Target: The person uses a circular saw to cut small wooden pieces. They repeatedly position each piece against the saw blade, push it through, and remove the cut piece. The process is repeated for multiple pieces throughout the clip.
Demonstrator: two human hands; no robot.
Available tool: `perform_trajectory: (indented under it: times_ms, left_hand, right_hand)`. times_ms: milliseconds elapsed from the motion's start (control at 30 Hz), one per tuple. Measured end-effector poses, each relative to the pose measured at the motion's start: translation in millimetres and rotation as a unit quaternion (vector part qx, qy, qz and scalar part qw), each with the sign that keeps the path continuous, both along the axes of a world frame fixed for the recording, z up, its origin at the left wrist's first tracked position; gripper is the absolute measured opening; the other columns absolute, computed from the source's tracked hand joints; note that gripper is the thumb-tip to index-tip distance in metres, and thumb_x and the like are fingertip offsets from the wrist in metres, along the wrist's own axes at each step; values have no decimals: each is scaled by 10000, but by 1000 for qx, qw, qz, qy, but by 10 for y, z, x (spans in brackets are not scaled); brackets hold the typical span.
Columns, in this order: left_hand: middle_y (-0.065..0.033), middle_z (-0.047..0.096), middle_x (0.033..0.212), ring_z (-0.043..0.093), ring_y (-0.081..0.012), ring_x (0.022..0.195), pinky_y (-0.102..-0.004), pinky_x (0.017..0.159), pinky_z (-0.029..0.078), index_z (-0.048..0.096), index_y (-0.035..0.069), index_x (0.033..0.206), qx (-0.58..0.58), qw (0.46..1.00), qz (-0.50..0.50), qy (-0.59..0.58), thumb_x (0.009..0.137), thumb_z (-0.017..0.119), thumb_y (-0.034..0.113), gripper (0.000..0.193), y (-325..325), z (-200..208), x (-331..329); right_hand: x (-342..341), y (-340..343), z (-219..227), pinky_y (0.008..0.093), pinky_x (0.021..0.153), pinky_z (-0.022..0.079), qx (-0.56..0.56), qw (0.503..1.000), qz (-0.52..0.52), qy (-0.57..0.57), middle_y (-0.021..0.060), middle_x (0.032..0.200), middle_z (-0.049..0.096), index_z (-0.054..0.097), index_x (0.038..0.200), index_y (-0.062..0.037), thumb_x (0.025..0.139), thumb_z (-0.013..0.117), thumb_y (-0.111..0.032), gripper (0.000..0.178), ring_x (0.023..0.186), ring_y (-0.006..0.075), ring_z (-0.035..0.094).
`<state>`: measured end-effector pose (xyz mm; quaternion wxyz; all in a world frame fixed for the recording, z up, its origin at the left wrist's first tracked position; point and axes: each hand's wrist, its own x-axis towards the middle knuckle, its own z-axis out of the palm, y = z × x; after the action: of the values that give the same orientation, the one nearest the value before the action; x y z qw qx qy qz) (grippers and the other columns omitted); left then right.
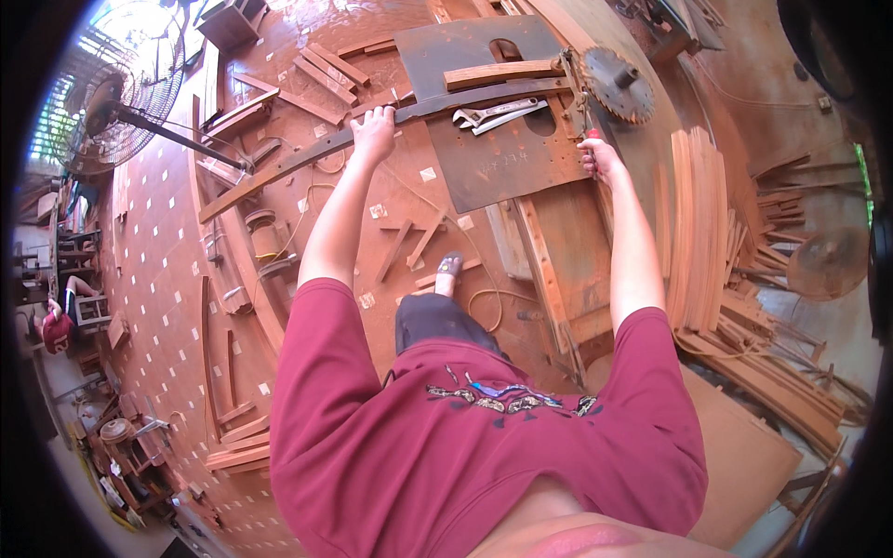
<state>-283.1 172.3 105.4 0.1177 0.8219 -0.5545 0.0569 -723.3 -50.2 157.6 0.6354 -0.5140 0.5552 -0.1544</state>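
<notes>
So the long bar [437, 105] laid partly over the bench [493, 172] is gripped by the left hand [374, 137], fingers curled over it; something red [593, 135] is held by the right hand [605, 162], fingers closed, near the saw blade [609, 86].

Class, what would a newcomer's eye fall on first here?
Probably the round, toothed grey metal saw blade at the upper right, just beyond the right hand. Next, the large dark wire-caged fan at the upper left. Near the top centre, a silver metal adjustable wrench lies on a flat dark metal plate.
</notes>
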Motion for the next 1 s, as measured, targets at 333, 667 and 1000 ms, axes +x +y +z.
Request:
perform_trajectory:
  times_ms: [333,667,1000]
  left_hand:
    - [-135,567,1205,555,-334,1184,-609,885,459,470,76,1274,104,991,-76,27,910,686,300,479,1115,-16,-1181]
    - [-174,628,1034,652,-382,966,-507,768,535,497,61,1093,34,983,-175,50,826,749,274,424,1743,-130,-1793]
    - [-206,708,848,696,-378,832,-458,791,564,747,60,829,128,976,-94,149,641,677,236,267,1456,12,-1741]
  right_hand:
    - [-1240,1124,-242,270,437,335,-14,999,-36,31,-46,580,454,515,797,-136,815,638,-214,147,455,84,427]
    - [-2021,1902,-258,290,430,330,-14,998,-58,35,-36,568,481,539,745,-110,780,663,-227,174,442,90,439]
    - [-1912,1933,-189,323,433,413,-60,989,-83,109,49,586,576,603,700,-24,756,644,-167,159,456,158,539]
